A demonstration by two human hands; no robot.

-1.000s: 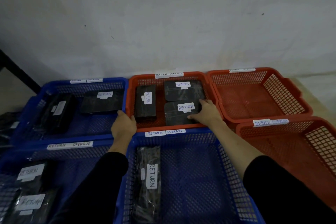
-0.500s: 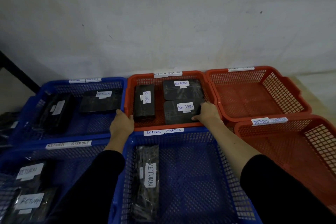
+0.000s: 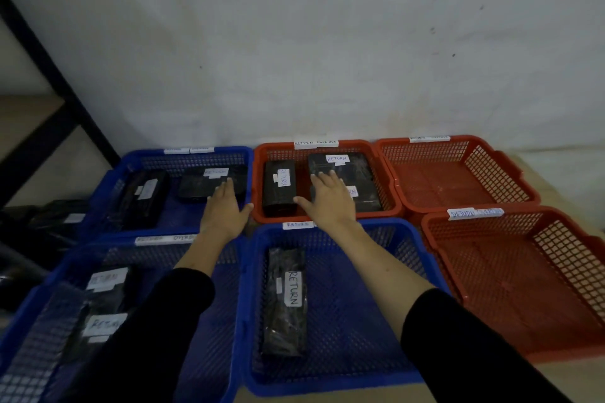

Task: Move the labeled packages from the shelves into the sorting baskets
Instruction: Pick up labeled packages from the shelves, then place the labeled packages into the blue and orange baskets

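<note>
Since both hands sit flat, fingers spread, gripping nothing: right hand over RETURN packages in far red basket, left hand over far blue basket. Risk imo: careless withdrawal snags mesh rim, nudges wrapped packs.

**Surroundings, non-task items**

A pale wall stood behind the work area, marked with a few small dark specks. A black metal frame ran diagonally at far left. A light wooden surface showed at lower right. Dark bags lay at left, blurred.
</note>
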